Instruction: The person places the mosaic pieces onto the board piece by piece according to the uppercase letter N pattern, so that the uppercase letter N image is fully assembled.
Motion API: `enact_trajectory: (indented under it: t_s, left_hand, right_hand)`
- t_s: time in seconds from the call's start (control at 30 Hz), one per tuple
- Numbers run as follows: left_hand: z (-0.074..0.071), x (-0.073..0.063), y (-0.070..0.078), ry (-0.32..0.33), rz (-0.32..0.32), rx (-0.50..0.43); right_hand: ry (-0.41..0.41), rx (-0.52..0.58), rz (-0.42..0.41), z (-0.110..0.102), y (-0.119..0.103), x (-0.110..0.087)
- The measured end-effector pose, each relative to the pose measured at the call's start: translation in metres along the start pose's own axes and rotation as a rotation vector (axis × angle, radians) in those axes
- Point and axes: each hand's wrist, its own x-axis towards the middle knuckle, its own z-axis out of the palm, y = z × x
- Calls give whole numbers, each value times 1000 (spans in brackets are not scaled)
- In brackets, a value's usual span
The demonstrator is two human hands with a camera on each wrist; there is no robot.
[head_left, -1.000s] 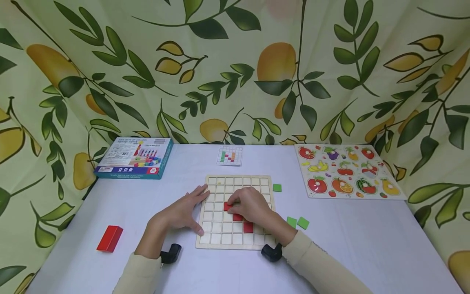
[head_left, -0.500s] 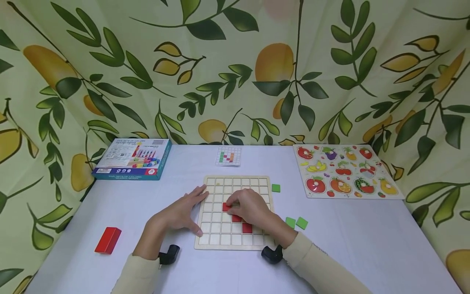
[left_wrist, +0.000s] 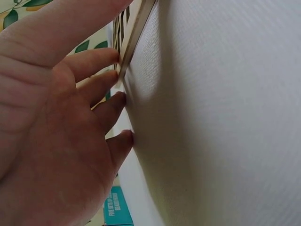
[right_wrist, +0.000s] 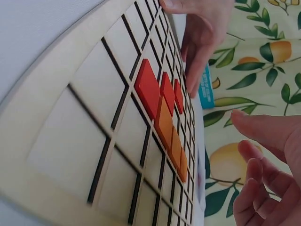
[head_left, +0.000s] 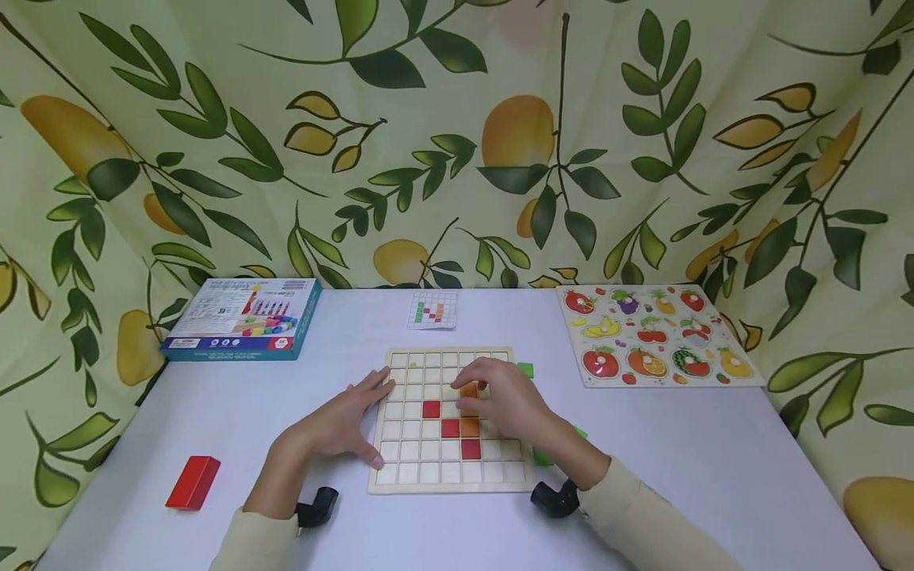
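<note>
The wooden grid board (head_left: pixel 400 474) lies on the table in the head view. My left hand (head_left: pixel 336 428) rests at its left edge, thumb and fingers spread; in the left wrist view the left hand's fingertips (left_wrist: pixel 115 77) touch the rim. Three red tiles (head_left: pixel 432 409) form a diagonal in the cells. Beside them runs a column of orange tiles (right_wrist: pixel 163 123), partly covered by my right hand (head_left: pixel 507 400) in the head view. That hand hovers over the column with thumb and forefinger apart, and the right wrist view shows nothing between them.
A card with a coloured grid pattern (head_left: pixel 432 311) lies behind the board. Green tiles (head_left: pixel 525 369) lie along its right side. A fruit puzzle board (head_left: pixel 657 337) is at the back right, a printed box (head_left: pixel 243 321) at the back left, a red block (head_left: pixel 193 482) at the front left.
My right hand has left the upper-left red tile and moved right, its fingers parting. Orange tiles it had hidden now show. My left hand stays at the board's edge; the head view has shifted slightly.
</note>
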Motion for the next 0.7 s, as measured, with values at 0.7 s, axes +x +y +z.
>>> enact_trajectory:
  t_s: [0.7]
  left_hand:
    - [0,0,-5,-9,1,-27]
  right_hand:
    - [96,54,94,-55,69,-30]
